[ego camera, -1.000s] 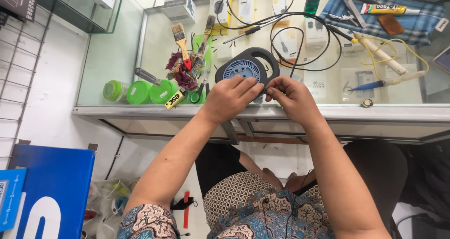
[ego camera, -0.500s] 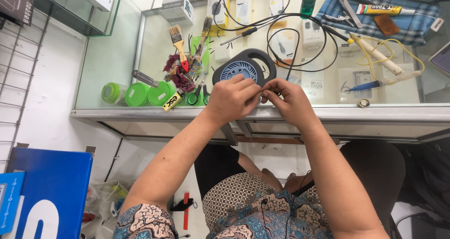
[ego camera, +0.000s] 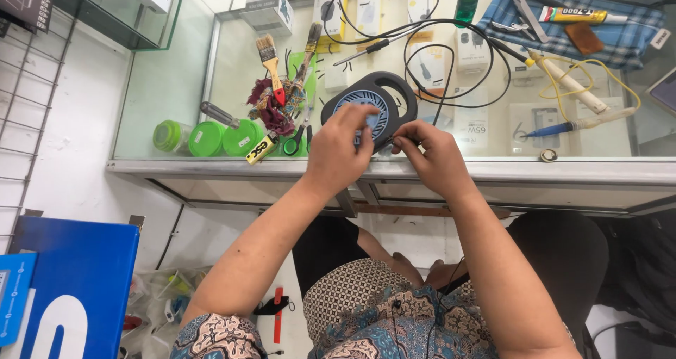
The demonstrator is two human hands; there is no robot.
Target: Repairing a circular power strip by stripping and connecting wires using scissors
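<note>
A small dark fan (ego camera: 380,91) with a blue grille and a loop handle lies on the glass counter (ego camera: 176,84), close to its near edge. My left hand (ego camera: 336,151) rests over the fan's lower left, fingertips pressed on the blue grille. My right hand (ego camera: 438,160) pinches something small and dark at the fan's lower right rim; what it is stays hidden by the fingers. The two hands almost touch. Black cables (ego camera: 451,56) loop just behind the fan.
Left of the fan stand two paintbrushes (ego camera: 270,59), a rag, green-handled scissors (ego camera: 292,145) and green lids (ego camera: 208,138). A soldering iron with yellow cord (ego camera: 570,88) and a plaid cloth with tools (ego camera: 584,21) lie at the right. A blue box (ego camera: 70,281) sits lower left.
My left fingers have slid up from the fan's lower edge onto the blue grille. The right hand stays pinched at the rim, shifted slightly.
</note>
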